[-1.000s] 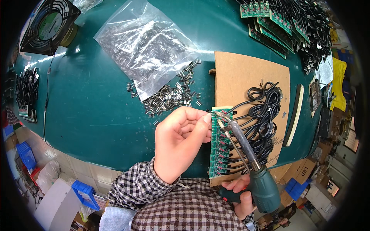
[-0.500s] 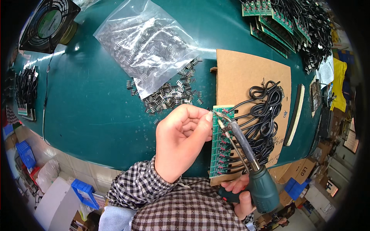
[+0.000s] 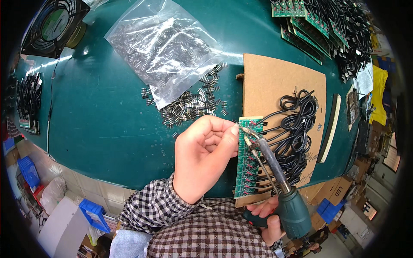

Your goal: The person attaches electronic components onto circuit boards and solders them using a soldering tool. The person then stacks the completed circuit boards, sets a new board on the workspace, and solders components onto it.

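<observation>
Clear bag [image 3: 165, 49] above L hand [image 3: 202, 157].

Dark green bench top [image 3: 107, 116]. On it: clear plastic bag [image 3: 163, 47] of small metal parts upper centre, loose parts [image 3: 189, 105] spilled below it, brown cardboard sheet [image 3: 279, 81] right, black fan [image 3: 51, 26] upper left.
</observation>
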